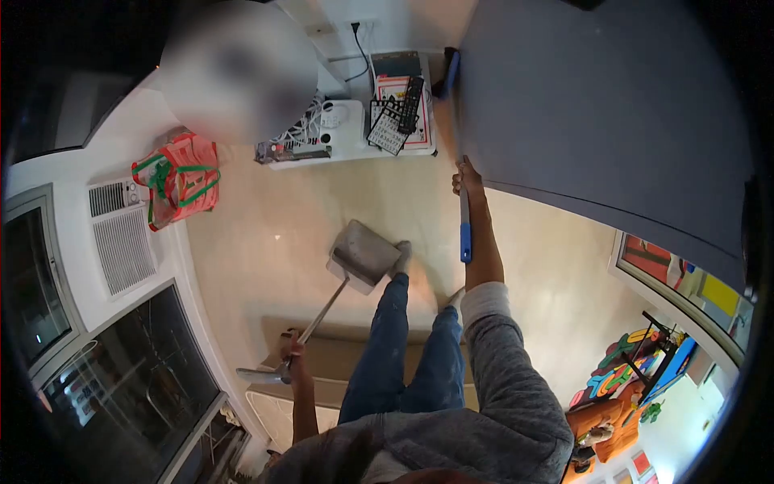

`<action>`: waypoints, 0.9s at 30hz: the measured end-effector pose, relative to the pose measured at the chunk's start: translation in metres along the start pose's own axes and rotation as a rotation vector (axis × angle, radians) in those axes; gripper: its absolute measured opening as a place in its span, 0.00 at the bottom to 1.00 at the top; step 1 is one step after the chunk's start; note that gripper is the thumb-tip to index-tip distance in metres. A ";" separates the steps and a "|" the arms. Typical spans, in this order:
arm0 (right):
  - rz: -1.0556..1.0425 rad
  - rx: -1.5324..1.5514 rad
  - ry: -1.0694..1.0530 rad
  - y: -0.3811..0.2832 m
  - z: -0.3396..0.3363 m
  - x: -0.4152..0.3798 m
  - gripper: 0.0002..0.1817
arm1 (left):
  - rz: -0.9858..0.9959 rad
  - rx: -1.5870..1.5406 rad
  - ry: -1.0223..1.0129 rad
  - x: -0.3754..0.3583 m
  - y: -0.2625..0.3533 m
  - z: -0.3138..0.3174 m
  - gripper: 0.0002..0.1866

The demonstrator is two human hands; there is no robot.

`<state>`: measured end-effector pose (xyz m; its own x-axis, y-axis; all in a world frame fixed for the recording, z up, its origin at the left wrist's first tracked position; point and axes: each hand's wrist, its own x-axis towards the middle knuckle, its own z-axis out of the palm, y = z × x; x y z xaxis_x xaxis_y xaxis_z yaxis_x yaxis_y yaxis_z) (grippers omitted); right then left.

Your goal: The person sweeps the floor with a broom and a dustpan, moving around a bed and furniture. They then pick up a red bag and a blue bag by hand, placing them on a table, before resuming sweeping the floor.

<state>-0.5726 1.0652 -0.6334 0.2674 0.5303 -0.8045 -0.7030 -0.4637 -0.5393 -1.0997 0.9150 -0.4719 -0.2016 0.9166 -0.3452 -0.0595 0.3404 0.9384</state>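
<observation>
Gripping broom (464, 211) — and dustpan (363, 252)

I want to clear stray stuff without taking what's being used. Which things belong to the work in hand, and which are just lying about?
In use:
- broom, in the right hand
- long-handled dustpan, in the left hand

Lying about:
- red and green bag
- number sheet
- tangled white cables

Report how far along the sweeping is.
Looks done: the right hand has the broom and the left hand the dustpan. In hand: the broom's blue head reaches beside the grey panel. Seemingly left: gathering sweepings, since no pile shows in the dustpan.
</observation>
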 end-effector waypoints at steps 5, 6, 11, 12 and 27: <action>-0.097 -0.143 0.201 0.051 -0.020 -0.072 0.25 | -0.035 -0.023 -0.004 0.007 0.006 0.005 0.03; -0.163 -0.285 0.213 0.055 -0.012 -0.104 0.24 | -0.044 -0.033 -0.005 0.009 0.007 0.005 0.04; -0.240 -0.229 0.197 0.026 0.030 -0.158 0.22 | -0.131 -0.093 0.015 0.019 0.010 0.006 0.06; -0.345 -0.263 0.216 0.020 0.037 -0.132 0.19 | -0.172 -0.122 0.024 0.020 0.011 0.003 0.07; -0.056 -0.180 0.192 0.085 -0.026 -0.201 0.22 | -0.009 0.014 -0.037 0.036 0.021 0.017 0.15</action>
<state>-0.6688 0.9011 -0.5239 0.4352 0.4221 -0.7952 -0.5595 -0.5652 -0.6062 -1.0921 0.9586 -0.4650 -0.1645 0.9204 -0.3546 -0.0474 0.3517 0.9349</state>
